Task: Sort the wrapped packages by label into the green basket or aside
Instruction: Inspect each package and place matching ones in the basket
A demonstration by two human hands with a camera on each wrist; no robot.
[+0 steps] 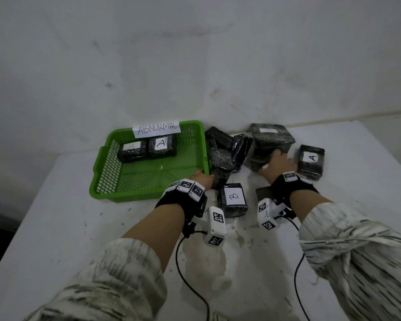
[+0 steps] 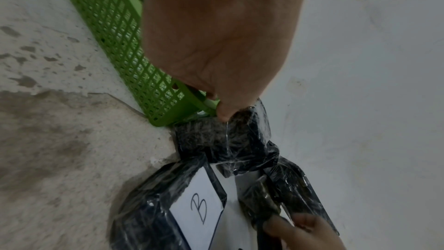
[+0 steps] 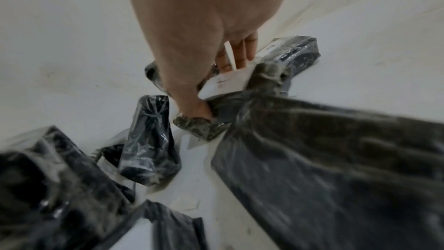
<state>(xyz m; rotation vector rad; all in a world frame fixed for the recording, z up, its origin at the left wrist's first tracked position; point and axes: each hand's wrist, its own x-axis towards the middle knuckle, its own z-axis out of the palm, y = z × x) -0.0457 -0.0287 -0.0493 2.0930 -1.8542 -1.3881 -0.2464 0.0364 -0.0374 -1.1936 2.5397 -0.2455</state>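
The near right corner of the green basket point(image 1: 148, 177) is pinched in the left hand point(image 1: 203, 178) grip. A large wrapped package point(image 1: 270, 144) on the tabletop point(image 1: 79, 228) is clasped by the right hand point(image 1: 277, 164). Two labelled packages point(image 1: 161, 147) are seen inside the basket.

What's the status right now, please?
Left hand grips green plastic basket corner. Right hand grips large dark wrapped package. B-labelled package lies between.

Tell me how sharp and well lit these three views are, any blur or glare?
Head view: dim, even light, wide-angle bending at edges, sleeves smeared; the B package label reads clearly. Left wrist view: sharp on the green basket, glare streaks on wrap. Right wrist view: motion-blurred, especially the large package near the lens.
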